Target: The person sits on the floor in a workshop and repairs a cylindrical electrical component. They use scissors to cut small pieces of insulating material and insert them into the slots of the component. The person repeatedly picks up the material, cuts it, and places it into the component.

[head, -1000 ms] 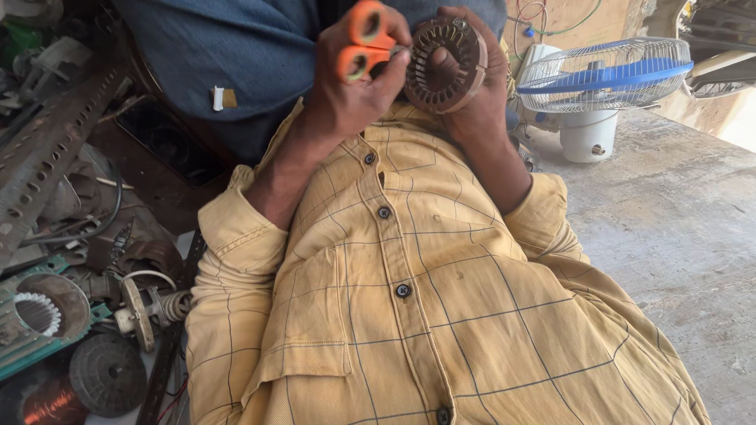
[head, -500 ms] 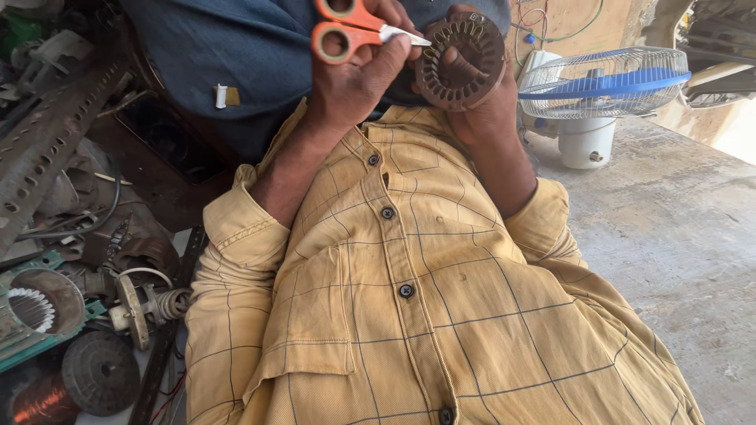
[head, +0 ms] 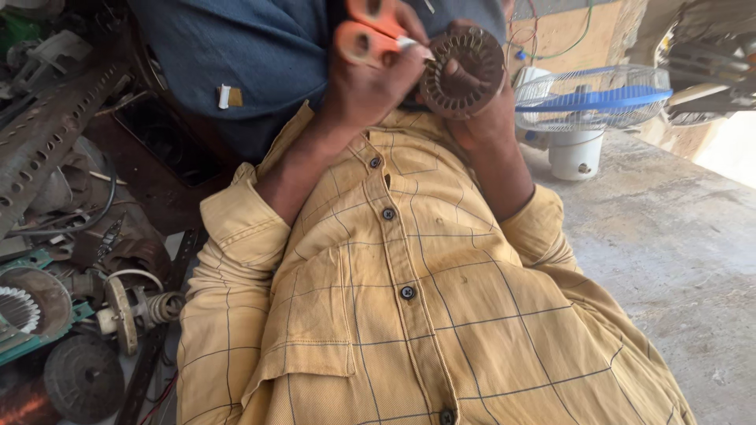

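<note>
My left hand (head: pixel 370 90) is raised in front of my chest and grips orange-handled scissors (head: pixel 364 33), fingers through the loops. The blades point right and their tip reaches a round dark motor stator core (head: pixel 465 71) with slotted teeth around its inner ring. My right hand (head: pixel 490 118) holds that core from below and behind, with fingers showing through its opening. Both forearms come out of the rolled sleeves of my yellow checked shirt (head: pixel 409 315).
A small white and blue table fan (head: pixel 587 102) stands on the concrete floor (head: pixel 685 260) to the right. Scrap motor parts, coils and discs (head: pixel 79 307) and a perforated metal bar (head: pixel 47 134) lie at left. Blue cloth (head: pixel 252 55) lies beyond my hands.
The scissors turned in my left hand, so the blades now point at the stator core and meet it. My right hand kept the core in about the same place.
</note>
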